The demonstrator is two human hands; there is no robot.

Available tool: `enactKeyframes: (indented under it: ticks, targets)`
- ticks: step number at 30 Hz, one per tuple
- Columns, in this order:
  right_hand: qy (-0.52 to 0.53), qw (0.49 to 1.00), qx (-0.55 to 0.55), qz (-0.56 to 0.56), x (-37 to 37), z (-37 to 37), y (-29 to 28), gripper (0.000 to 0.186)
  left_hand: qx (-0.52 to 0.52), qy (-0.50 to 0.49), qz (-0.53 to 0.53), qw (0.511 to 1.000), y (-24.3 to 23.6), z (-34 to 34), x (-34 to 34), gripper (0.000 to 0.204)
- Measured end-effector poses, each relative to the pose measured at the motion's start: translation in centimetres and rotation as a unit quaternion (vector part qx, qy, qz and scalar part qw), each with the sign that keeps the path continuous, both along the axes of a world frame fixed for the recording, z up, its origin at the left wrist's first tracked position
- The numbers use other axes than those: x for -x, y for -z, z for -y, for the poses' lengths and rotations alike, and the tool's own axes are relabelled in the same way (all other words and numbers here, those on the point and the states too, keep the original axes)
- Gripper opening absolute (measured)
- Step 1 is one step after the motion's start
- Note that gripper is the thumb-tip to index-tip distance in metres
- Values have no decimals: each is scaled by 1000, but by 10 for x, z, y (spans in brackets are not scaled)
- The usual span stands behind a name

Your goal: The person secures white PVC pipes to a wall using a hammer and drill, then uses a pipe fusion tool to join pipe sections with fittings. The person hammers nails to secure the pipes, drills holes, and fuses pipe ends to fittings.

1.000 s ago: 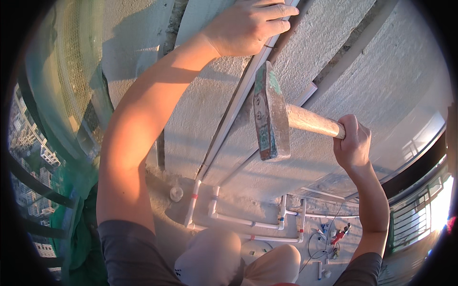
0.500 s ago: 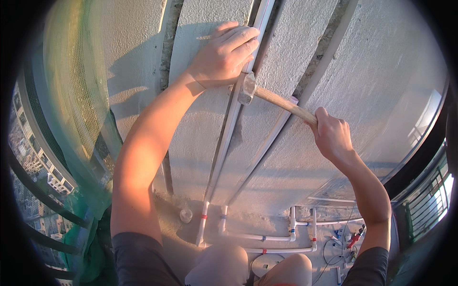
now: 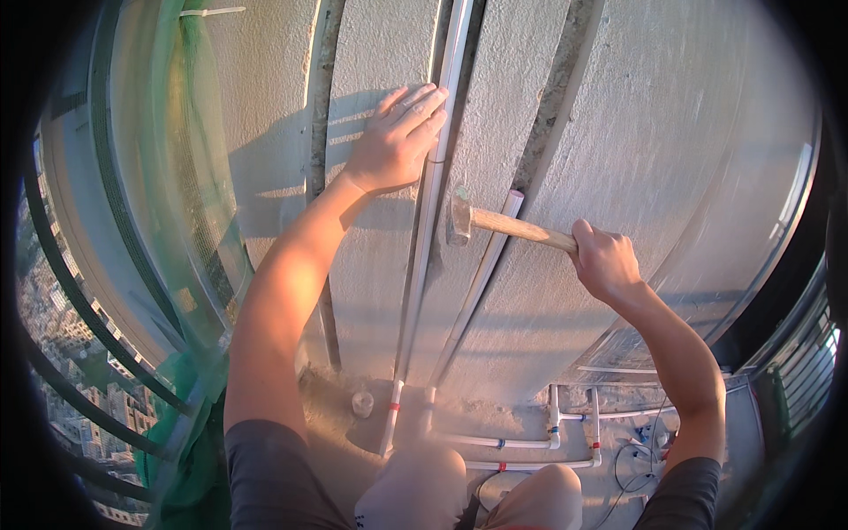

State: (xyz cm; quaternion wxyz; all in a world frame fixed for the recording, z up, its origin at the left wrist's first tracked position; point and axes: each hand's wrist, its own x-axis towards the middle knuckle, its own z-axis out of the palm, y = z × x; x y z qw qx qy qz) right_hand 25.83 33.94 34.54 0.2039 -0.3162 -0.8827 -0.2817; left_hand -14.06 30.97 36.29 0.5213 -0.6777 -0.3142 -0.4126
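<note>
Flat against the wall lies my left hand (image 3: 396,141), fingers stretched, their tips at the edge of a long white pipe (image 3: 427,208) that runs up a groove. My right hand (image 3: 608,262) is closed around the wooden handle of a hammer (image 3: 523,228). The hammer's dusty metal head hangs just right of the pipe, apart from it. Farther right, a shorter white pipe (image 3: 484,276) sits in another groove, its upper end level with the hammer handle.
More grooves cut the rough grey wall (image 3: 654,150). Low down, white pipes with elbows (image 3: 521,442) and coloured bands run along the floor. Green netting (image 3: 190,389) and curved rails stand at left. Cables (image 3: 632,468) lie at lower right, and a small clear cup (image 3: 362,404) near the wall.
My right hand has drawn the hammer head off the pipe, to its right. My left hand sits lower along the pipe, with fingers flatter. The whole view has shifted.
</note>
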Motion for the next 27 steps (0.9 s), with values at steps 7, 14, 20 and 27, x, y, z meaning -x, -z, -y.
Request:
enactKeyframes:
  ticks: [7, 14, 20, 27]
  targets:
    - [41, 999, 29, -9, 26, -12, 0, 19, -17, -12, 5, 1000, 1, -6, 3, 38]
    - [52, 998, 45, -3, 44, -16, -5, 16, -37, 5, -3, 999, 0, -12, 7, 35]
    - [50, 998, 39, -1, 51, -14, -8, 11, -40, 10, 7, 999, 4, -20, 10, 35]
    - [-10, 996, 83, -31, -12, 11, 45, 25, -34, 16, -10, 999, 2, -11, 1, 39]
